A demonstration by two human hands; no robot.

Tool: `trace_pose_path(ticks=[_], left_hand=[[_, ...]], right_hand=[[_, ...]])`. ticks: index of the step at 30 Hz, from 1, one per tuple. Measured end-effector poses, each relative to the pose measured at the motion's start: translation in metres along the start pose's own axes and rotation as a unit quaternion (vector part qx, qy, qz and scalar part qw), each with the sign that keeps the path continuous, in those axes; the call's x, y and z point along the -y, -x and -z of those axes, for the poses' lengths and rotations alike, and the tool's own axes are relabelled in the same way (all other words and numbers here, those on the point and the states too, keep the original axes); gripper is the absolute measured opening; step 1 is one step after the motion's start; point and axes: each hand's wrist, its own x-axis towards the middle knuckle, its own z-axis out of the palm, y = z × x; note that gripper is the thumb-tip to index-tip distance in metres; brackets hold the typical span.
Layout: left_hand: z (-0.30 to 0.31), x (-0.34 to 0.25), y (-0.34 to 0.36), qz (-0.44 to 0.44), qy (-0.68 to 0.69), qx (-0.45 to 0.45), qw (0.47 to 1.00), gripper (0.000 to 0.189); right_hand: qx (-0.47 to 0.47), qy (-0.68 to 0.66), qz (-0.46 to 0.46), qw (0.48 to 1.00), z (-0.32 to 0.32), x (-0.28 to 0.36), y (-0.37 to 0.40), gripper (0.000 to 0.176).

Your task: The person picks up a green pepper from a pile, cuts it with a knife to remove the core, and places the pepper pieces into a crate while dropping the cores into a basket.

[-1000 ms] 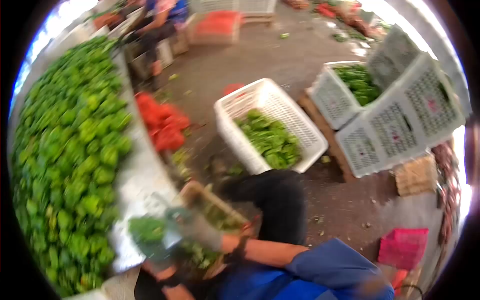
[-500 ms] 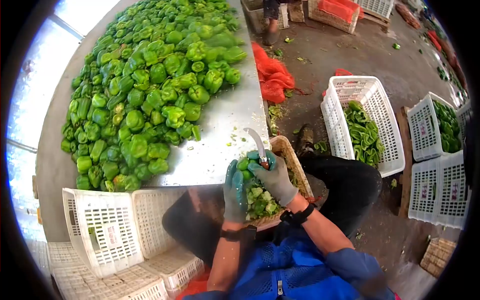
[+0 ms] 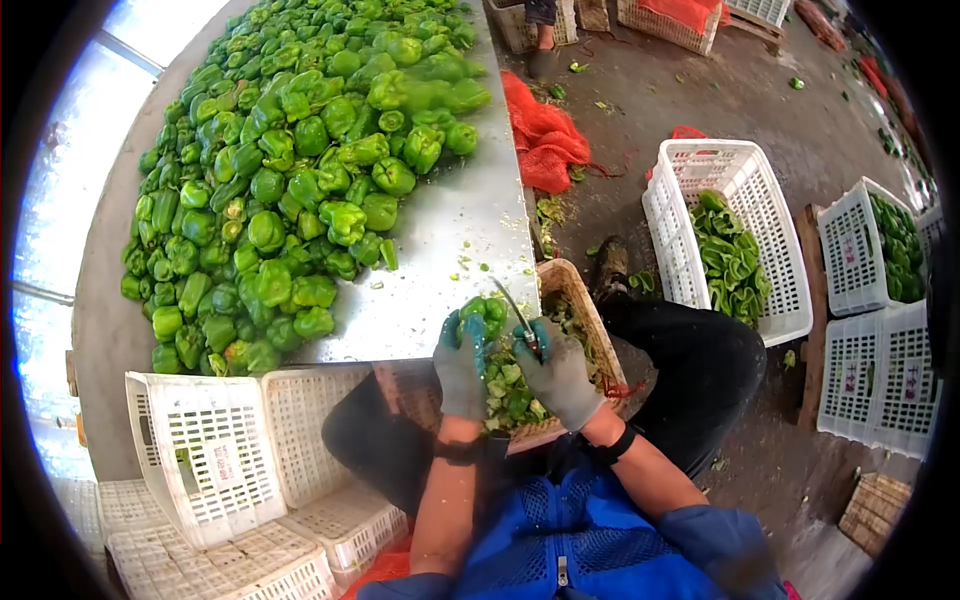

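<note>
In a grey and teal glove, my left hand (image 3: 462, 365) is closed round a green bell pepper (image 3: 490, 314). My right hand (image 3: 560, 368), gloved alike, grips the brown handle of a curved knife (image 3: 514, 302); its blade points up and to the left, just beside the pepper. Below both hands stands a tan crate (image 3: 611, 375) holding pepper cores and scraps (image 3: 515, 398). A large heap of green bell peppers (image 3: 270, 180) covers much of the metal table (image 3: 440, 255) ahead of my left hand.
A white crate (image 3: 790, 235) with cut pepper pieces (image 3: 728, 250) stands on the floor to the right. Further right are stacked white crates (image 3: 850, 385). Other crates (image 3: 215, 470) stand at lower left. Red netting (image 3: 540, 140) lies beside the table; a person's leg (image 3: 545, 35) shows behind.
My hands have moved apart slightly. The pepper now shows whole above my left fingers, and the knife has swung lower and right, away from upright over the pepper.
</note>
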Motion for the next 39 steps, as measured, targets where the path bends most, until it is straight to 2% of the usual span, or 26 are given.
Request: trace_pose_path(ticks=[3, 6, 10, 13, 15, 16, 18, 21, 22, 23, 25, 26, 27, 28, 29, 30, 31, 33, 34, 35, 37, 38, 39], left_hand=[[0.002, 0.000, 0.002, -0.022, -0.061, -0.011, 0.998, 0.040], [-0.002, 0.001, 0.007, -0.038, -0.036, -0.010, 0.999, 0.040], [-0.004, 0.001, 0.008, -0.039, -0.046, -0.025, 0.998, 0.038], [-0.007, 0.003, 0.007, -0.053, -0.092, -0.038, 0.994, 0.036], [-0.004, 0.010, 0.004, -0.057, 0.004, -0.030, 0.998, 0.036], [-0.004, 0.016, 0.005, -0.055, 0.003, -0.029, 0.998, 0.036], [-0.004, 0.027, 0.003, -0.156, -0.203, -0.070, 0.964, 0.040], [-0.003, 0.020, 0.004, -0.172, -0.251, -0.082, 0.949, 0.044], [-0.004, 0.015, 0.007, -0.095, -0.147, -0.065, 0.983, 0.043], [0.001, 0.016, 0.003, -0.095, -0.148, -0.064, 0.982, 0.043], [0.010, 0.013, -0.010, -0.088, 0.000, -0.038, 0.995, 0.030], [0.017, 0.013, -0.007, -0.194, -0.170, -0.007, 0.966, 0.029], [0.017, 0.010, -0.006, -0.194, -0.171, -0.010, 0.966, 0.029], [0.018, 0.007, -0.004, -0.145, -0.089, -0.007, 0.985, 0.029], [0.020, 0.004, -0.002, -0.094, -0.008, -0.004, 0.996, 0.030], [0.029, 0.006, 0.002, -0.205, -0.268, 0.004, 0.941, 0.040], [0.032, 0.009, 0.000, -0.205, -0.269, 0.004, 0.941, 0.040], [0.039, 0.021, -0.007, -0.193, -0.051, 0.049, 0.979, 0.051], [0.045, 0.018, -0.004, -0.174, -0.054, 0.069, 0.981, 0.060], [0.047, 0.019, -0.002, -0.174, -0.054, 0.067, 0.981, 0.060], [0.051, 0.020, -0.002, -0.193, -0.061, 0.058, 0.977, 0.061], [0.054, 0.022, 0.000, -0.193, -0.062, 0.057, 0.978, 0.061], [0.059, 0.025, 0.002, -0.218, -0.126, 0.049, 0.967, 0.065]], right_hand=[[0.003, 0.032, 0.043, 0.999, -0.011, -0.007, 0.001, 0.020], [0.021, 0.010, 0.055, 0.998, -0.016, -0.004, 0.000, 0.023], [0.021, 0.027, 0.061, 0.998, -0.023, -0.010, 0.002, 0.027], [0.042, 0.090, 0.033, 0.994, -0.027, -0.011, 0.000, 0.029], [0.056, 0.132, 0.076, 0.987, -0.034, -0.018, -0.001, 0.035], [0.055, 0.133, 0.074, 0.987, -0.036, -0.022, 0.000, 0.035], [0.166, 0.176, -0.118, 0.963, -0.037, -0.016, -0.007, 0.026], [0.133, 0.170, -0.100, 0.971, -0.047, -0.027, -0.002, 0.021], [0.136, 0.171, -0.102, 0.971, -0.048, -0.030, 0.002, 0.021], [0.138, 0.166, -0.116, 0.970, -0.045, -0.021, 0.000, 0.022], [0.136, 0.160, -0.126, 0.970, -0.047, -0.019, -0.005, 0.023], [0.126, 0.171, -0.090, 0.973, -0.055, -0.030, -0.004, 0.026], [0.116, 0.180, -0.054, 0.975, -0.061, -0.037, -0.004, 0.029], [0.119, 0.177, -0.054, 0.975, -0.065, -0.046, -0.007, 0.029], [0.174, 0.171, -0.048, 0.969, -0.065, -0.055, -0.015, 0.031], [0.226, 0.165, -0.040, 0.959, -0.062, -0.057, -0.025, 0.033], [0.226, 0.164, -0.041, 0.959, -0.058, -0.058, -0.034, 0.033], [0.277, -0.071, -0.208, 0.935, -0.041, -0.043, -0.052, 0.032], [0.290, -0.111, -0.222, 0.924, -0.026, -0.027, -0.059, 0.028], [0.292, -0.111, -0.223, 0.923, -0.026, -0.030, -0.067, 0.028], [0.295, -0.183, -0.341, 0.873, -0.026, -0.034, -0.080, 0.018], [0.308, -0.096, -0.160, 0.933, -0.020, -0.031, -0.082, 0.011], [0.310, -0.097, -0.160, 0.932, -0.028, -0.051, -0.086, 0.011]])
